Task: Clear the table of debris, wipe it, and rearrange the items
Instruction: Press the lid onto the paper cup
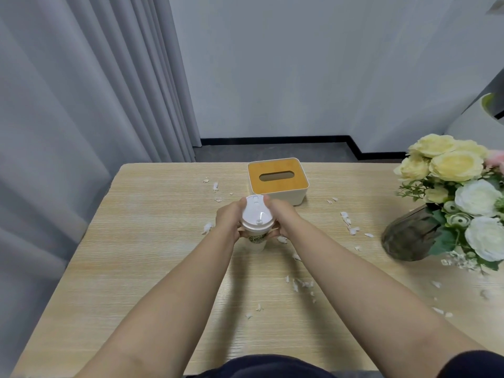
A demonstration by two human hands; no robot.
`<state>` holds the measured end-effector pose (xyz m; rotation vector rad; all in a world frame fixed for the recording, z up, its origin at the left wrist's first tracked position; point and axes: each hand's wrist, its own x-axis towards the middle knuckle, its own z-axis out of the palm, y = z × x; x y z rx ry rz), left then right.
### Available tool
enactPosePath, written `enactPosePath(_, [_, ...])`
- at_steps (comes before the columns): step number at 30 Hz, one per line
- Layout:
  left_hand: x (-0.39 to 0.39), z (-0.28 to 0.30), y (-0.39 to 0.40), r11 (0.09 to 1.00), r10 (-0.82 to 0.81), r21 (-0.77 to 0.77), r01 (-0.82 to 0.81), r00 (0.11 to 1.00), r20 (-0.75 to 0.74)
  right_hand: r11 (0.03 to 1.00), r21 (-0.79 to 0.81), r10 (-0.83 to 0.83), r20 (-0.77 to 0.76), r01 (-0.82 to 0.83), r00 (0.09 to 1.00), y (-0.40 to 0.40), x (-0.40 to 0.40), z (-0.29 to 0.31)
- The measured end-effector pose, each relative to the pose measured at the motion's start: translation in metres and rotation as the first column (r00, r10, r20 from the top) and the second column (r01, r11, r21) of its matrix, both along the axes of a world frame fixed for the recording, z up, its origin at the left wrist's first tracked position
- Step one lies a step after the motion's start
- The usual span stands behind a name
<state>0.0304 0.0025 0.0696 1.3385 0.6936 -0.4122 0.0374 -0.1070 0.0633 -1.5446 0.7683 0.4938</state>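
A white paper cup (256, 227) with a white lid and a green logo is in the middle of the light wooden table (136, 241). My left hand (228, 221) grips its left side and my right hand (281, 218) grips its right side. Just behind the cup stands a cream tissue box (278, 181) with an orange-brown slotted top. Several white paper scraps (350, 223) lie scattered over the table, around and in front of the cup.
A dark vase (409, 236) of yellow and white flowers (461, 197) stands at the table's right edge. Grey curtains (81, 105) hang on the left, close to the table. A white wall is behind the table.
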Motion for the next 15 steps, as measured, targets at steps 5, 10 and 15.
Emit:
enactPosePath(5, [0.002, -0.002, 0.0, 0.998, -0.037, 0.044, 0.036, 0.999, 0.019, 0.999, -0.034, 0.014, 0.036, -0.012, 0.999, 0.001, 0.001, -0.003])
enactPosePath(10, [-0.006, -0.009, 0.005, 0.929, -0.239, 0.323, 0.178, 0.957, 0.162, 0.956, -0.267, 0.201, 0.282, -0.125, 0.938, -0.002, -0.013, -0.012])
enactPosePath(15, [-0.013, -0.014, 0.022, 0.758, -0.551, 0.62, 0.202, 0.707, 0.444, 0.777, -0.586, 0.571, 0.499, -0.232, 0.652, -0.02, -0.034, -0.008])
